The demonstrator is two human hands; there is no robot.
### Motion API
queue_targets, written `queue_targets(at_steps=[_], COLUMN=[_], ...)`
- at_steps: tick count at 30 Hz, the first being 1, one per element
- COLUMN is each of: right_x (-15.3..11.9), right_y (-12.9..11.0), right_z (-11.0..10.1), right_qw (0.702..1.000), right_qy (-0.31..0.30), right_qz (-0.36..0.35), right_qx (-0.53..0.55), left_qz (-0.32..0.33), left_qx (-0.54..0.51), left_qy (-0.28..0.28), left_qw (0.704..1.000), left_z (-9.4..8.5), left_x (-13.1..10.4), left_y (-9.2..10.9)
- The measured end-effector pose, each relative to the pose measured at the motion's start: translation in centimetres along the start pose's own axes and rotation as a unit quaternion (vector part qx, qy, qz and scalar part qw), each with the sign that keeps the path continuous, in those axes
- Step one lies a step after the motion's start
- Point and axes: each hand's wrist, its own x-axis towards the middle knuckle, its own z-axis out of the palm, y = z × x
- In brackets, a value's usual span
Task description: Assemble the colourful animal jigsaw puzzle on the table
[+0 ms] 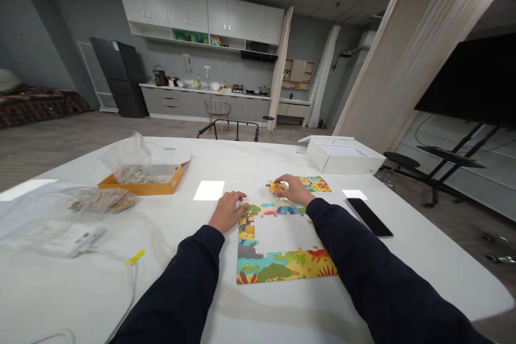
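Observation:
A jigsaw puzzle lies on the white table, its border joined around a bare white middle. My left hand rests by the puzzle's upper left corner, fingers apart and nothing in them. Beyond the top edge, my right hand reaches over loose puzzle pieces, its thumb and fingertips curved around something I cannot make out. Just right of that hand lies a colourful picture card, partly covered by it. The right sleeve hides part of the puzzle's right side.
A phone and an open white box are on the right. On the left are a yellow box, plastic bags of pieces, a white device and its cable. A chair stands beyond the table.

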Motion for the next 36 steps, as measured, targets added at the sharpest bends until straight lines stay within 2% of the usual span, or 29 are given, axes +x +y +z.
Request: queue_targets(at_steps=[4, 6, 8, 16, 23, 30, 33, 35, 36], right_x=[-3.6, -5.2, -6.2, -6.7, -7.1, -7.7, -7.2, -6.1, -5.4], right_y=[-5.2, -7.0, -7.6, -6.7, -7.3, -7.6, -5.9, -3.9, -2.6], right_z=[2.3, 3.2, 3.5, 2.6, 2.4, 2.0, 1.8, 1.6, 1.4], right_qw=[0.991, 0.990, 0.991, 0.990, 0.989, 0.986, 0.985, 0.994, 0.999], right_qy=[-0.073, -0.086, -0.081, -0.100, -0.102, -0.111, -0.107, -0.055, -0.009], right_qz=[-0.096, -0.098, -0.090, -0.095, -0.106, -0.124, -0.132, -0.086, -0.041], right_qx=[0.063, 0.056, 0.053, 0.033, 0.012, -0.008, 0.009, 0.025, 0.025], left_qz=[0.006, 0.006, 0.001, -0.011, 0.003, -0.022, -0.031, -0.038, -0.040], left_qx=[0.021, 0.025, 0.025, 0.038, 0.067, 0.070, 0.064, 0.059, 0.058], left_qy=[-0.031, -0.036, -0.038, -0.044, -0.062, -0.078, -0.081, -0.087, -0.089], left_qw=[0.999, 0.999, 0.999, 0.998, 0.996, 0.994, 0.994, 0.994, 0.994], left_z=[-0.1, -0.2, -0.2, -0.6, -0.6, -0.4, -0.4, -0.5, -0.6], left_x=[0.0, 0.0, 0.0, 0.0, -0.4, -0.3, -0.3, -0.2, -0.2], left_y=[0.2, 0.3, 0.4, 1.4, 1.7, 1.8, 2.0, 2.1, 2.1])
